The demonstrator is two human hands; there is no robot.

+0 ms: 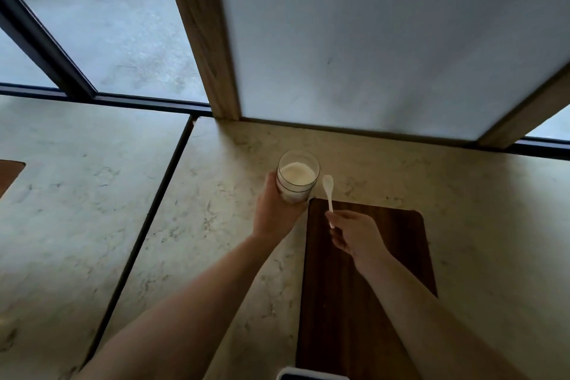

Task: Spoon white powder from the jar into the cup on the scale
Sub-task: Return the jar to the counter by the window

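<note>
One marble-look counter point(462, 225) is carrying one dark wooden board point(370, 287). One left hand point(274, 213) is wrapping fingers round one open glass jar point(297, 176) of white powder, standing beside the board's far-left corner. One right hand point(354, 234) is pinching one white plastic spoon point(328, 191), bowl just right of the jar.

The jar point(298, 176) is clear glass, round, open at the top and standing upright on the pale counter point(216, 225), just beyond the far left corner of a dark wooden board point(364, 271). White powder point(296, 174) fills it nearly to the rim. The spoon point(328, 194) is small, white and plastic; it is in the air just right of the jar, its bowl pointing away and looking empty.
</note>
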